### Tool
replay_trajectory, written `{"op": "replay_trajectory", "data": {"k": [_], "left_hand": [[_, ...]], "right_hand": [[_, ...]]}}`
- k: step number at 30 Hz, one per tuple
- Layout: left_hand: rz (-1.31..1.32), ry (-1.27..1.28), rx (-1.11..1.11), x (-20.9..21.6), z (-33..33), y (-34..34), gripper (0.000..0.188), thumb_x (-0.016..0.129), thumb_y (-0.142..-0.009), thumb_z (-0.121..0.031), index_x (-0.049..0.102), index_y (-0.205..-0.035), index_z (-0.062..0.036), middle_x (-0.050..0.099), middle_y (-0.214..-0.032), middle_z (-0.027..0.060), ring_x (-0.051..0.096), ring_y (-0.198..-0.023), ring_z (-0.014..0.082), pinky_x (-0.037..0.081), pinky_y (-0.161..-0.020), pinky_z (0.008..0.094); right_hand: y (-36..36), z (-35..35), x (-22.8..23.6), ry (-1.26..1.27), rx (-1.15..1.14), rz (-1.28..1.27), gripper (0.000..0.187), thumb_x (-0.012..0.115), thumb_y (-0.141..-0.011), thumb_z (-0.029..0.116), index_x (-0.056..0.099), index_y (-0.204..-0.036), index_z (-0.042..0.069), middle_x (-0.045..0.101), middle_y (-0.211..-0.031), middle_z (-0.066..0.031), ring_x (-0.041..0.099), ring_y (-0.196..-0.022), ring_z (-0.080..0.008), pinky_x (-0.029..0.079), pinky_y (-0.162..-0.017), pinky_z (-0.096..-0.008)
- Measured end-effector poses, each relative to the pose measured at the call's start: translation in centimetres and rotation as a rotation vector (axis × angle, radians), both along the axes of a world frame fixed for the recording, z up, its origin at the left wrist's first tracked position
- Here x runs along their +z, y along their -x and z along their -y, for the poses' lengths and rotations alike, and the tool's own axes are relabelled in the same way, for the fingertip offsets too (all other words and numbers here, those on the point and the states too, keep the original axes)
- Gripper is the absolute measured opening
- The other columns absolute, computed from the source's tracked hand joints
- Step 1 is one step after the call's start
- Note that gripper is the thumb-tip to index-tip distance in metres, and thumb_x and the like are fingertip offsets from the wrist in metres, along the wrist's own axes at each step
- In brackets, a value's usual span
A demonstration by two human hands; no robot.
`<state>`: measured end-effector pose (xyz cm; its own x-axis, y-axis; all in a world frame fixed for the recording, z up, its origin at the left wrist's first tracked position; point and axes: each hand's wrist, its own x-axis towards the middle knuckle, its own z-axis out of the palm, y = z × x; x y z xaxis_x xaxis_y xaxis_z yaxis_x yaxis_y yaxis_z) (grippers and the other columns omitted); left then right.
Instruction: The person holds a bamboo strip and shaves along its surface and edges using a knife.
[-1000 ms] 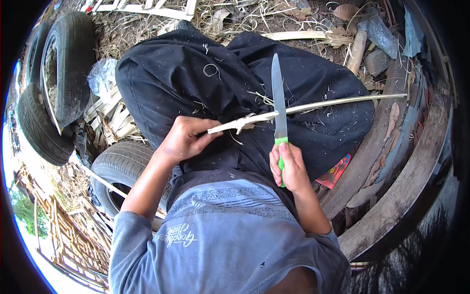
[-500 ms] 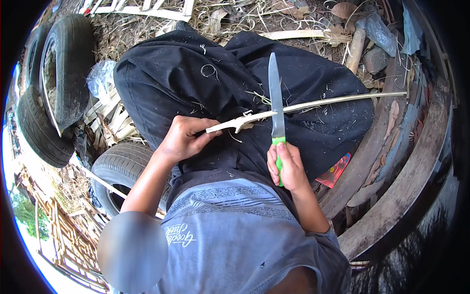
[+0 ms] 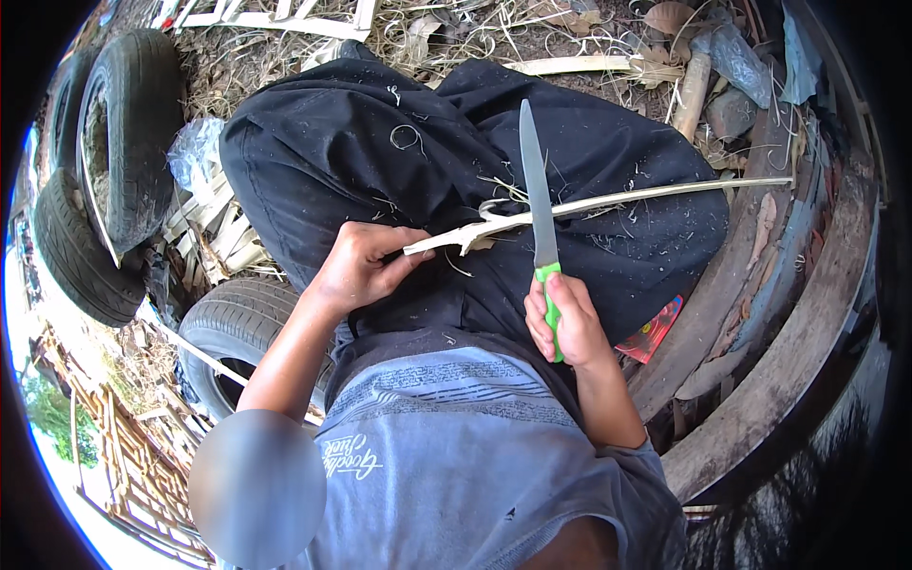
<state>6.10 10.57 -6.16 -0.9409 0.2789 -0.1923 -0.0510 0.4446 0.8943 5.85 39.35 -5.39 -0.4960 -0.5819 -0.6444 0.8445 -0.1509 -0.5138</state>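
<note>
My left hand [image 3: 366,264] pinches the near-left end of a long pale strip of split wood or bamboo [image 3: 646,194]. The strip runs rightward across my lap, and its far tip reaches past my right knee. Curled shavings [image 3: 465,237] hang from it close to my left hand. In my right hand [image 3: 567,318] is a knife [image 3: 538,190] with a bright green handle, the fingers wrapped round that handle. Its blade points away from me and crosses the strip near the middle; whether the edge touches the strip I cannot tell.
Black trousers [image 3: 351,142] dotted with shavings cover my crossed legs. Old tyres [image 3: 142,133] lie on the left. A worn plank [image 3: 769,404] and a red packet [image 3: 652,330] are at the right. Plastic film [image 3: 741,71], dry leaves and pale strips litter the ground ahead.
The knife has shifted slightly right along the strip, its blade tilting a little more to the left. A curled shaving now stands up from the strip left of the blade. My left hand barely moved.
</note>
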Motion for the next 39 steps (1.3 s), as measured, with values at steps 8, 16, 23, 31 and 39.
{"op": "replay_trajectory", "data": {"k": [8,16,23,31,39], "left_hand": [[-0.015,0.003,-0.016,-0.4,0.0,-0.1,0.017,0.069,-0.080,-0.003,0.070,-0.097,-0.0007,0.071,-0.084,0.0138,0.070,-0.073,0.0268,0.054,-0.066,0.0323],[-0.040,-0.022,0.011,-0.2,-0.3,0.1,0.012,0.069,-0.081,-0.003,0.071,-0.093,-0.0006,0.072,-0.078,0.0094,0.070,-0.068,0.0206,0.053,-0.062,0.0287],[-0.030,0.061,-0.022,-0.2,0.0,0.1,0.012,0.070,-0.081,-0.004,0.071,-0.092,-0.0002,0.072,-0.079,0.0101,0.070,-0.069,0.0208,0.053,-0.062,0.0285],[-0.032,-0.047,0.031,-0.1,-0.2,0.3,0.011,0.068,-0.082,-0.003,0.071,-0.092,0.0007,0.072,-0.078,0.0103,0.071,-0.070,0.0206,0.053,-0.062,0.0282],[-0.012,-0.002,0.018,-0.2,0.0,0.2,0.011,0.069,-0.082,-0.003,0.071,-0.092,0.0008,0.072,-0.078,0.0102,0.071,-0.070,0.0208,0.054,-0.063,0.0285]], "right_hand": [[-1.2,1.3,1.1,-0.370,0.051,-0.298,0.039,0.038,-0.104,0.034,0.045,-0.077,0.007,0.046,-0.055,-0.0021,0.042,-0.038,-0.0064,0.033,-0.033,-0.0209],[-0.9,0.1,0.0,0.128,-0.143,0.099,0.044,0.038,-0.102,0.043,0.042,-0.077,0.008,0.040,-0.050,-0.0010,0.038,-0.034,-0.0078,0.034,-0.032,-0.0217],[-1.3,1.5,0.7,-0.389,0.082,-0.313,0.035,0.044,-0.103,0.031,0.049,-0.079,0.006,0.046,-0.054,0.0023,0.043,-0.040,-0.0059,0.034,-0.038,-0.0218],[-1.2,0.6,-0.1,0.386,-0.511,0.216,0.051,0.034,-0.101,0.052,0.044,-0.079,0.008,0.041,-0.050,-0.0006,0.039,-0.035,-0.0091,0.034,-0.031,-0.0228],[-1.0,1.2,-0.3,-0.118,0.024,-0.114,0.044,0.037,-0.103,0.042,0.044,-0.076,0.008,0.042,-0.051,-0.0012,0.039,-0.036,-0.0071,0.033,-0.034,-0.0215]]}}
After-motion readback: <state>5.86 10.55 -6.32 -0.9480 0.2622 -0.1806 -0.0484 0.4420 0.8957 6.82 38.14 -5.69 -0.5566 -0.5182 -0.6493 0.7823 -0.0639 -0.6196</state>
